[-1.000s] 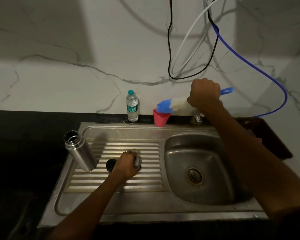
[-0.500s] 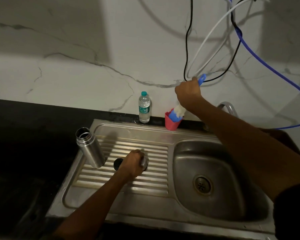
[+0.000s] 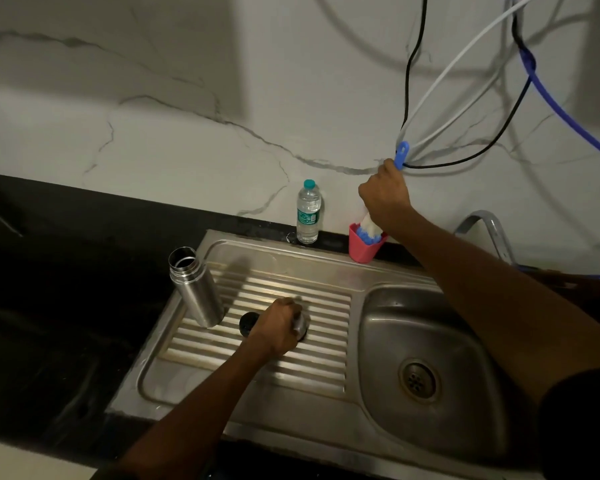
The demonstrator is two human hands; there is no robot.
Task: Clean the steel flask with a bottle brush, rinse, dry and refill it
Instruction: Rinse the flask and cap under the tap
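Gripping brush [image 3: 368, 229] w/ right hand [image 3: 384, 197] fingers; left hand [image 3: 274, 325] fingers clasp cap [image 3: 300, 325].

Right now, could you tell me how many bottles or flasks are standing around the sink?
2: the steel flask on the draining board, and a plastic water bottle by the wall.

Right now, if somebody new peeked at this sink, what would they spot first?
Probably the right hand at the back wall, holding a blue and white brush that pokes into a pink cup behind the sink. Next, the open steel flask standing on the ribbed draining board at the left, with the left hand gripping a lid beside it.
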